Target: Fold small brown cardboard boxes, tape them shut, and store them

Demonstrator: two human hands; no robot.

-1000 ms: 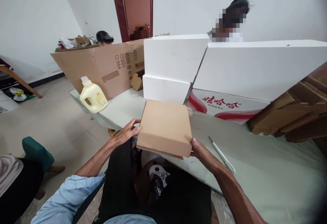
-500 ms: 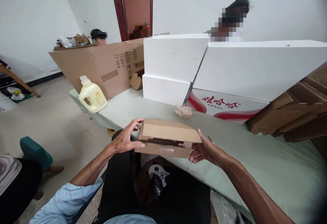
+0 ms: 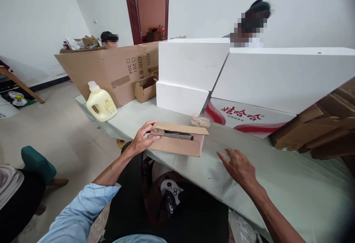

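Observation:
A flat brown cardboard box [image 3: 177,143] rests on the pale green table [image 3: 291,191] near its front edge, its lid slightly ajar. My left hand [image 3: 142,139] grips the box's left end, fingers curled over the lid. My right hand [image 3: 238,167] hovers just above the table to the right of the box, fingers spread and holding nothing. A small clear bag of pale bits [image 3: 199,120] lies behind the box.
White foam boxes [image 3: 191,64] and a red-and-white printed carton [image 3: 244,115] stand across the back. A yellow detergent jug [image 3: 101,103] sits left, beside a large cardboard sheet [image 3: 108,71] and an open small carton [image 3: 145,88]. Stacked cardboard [image 3: 318,132] is at right. Two people sit behind.
The box has been turned lid-up and set down on the table. My right hand has let go of it and moved right; my left hand stays on it.

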